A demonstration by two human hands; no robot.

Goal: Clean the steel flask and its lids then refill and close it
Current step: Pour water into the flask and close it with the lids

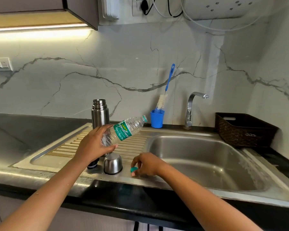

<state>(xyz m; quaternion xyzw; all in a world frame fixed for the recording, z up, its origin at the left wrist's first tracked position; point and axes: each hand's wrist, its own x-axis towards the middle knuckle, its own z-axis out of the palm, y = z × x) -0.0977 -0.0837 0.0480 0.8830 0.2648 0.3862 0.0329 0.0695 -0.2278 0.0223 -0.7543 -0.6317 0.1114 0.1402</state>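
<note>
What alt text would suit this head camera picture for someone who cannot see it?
A person's left hand holds an uncapped plastic water bottle tilted over a steel drainboard, while the right hand pinches its teal cap. The open steel flask stands behind; its steel cup lid and black stopper sit near the hands.

One wide-angle view is taken from head height, close over the surface (32, 124), and is aimed forward and down. The wall (123, 55) is faced at 12 o'clock, the sink (207, 157) is framed at 4 o'clock, and straight edges are bowed near the borders.
</note>
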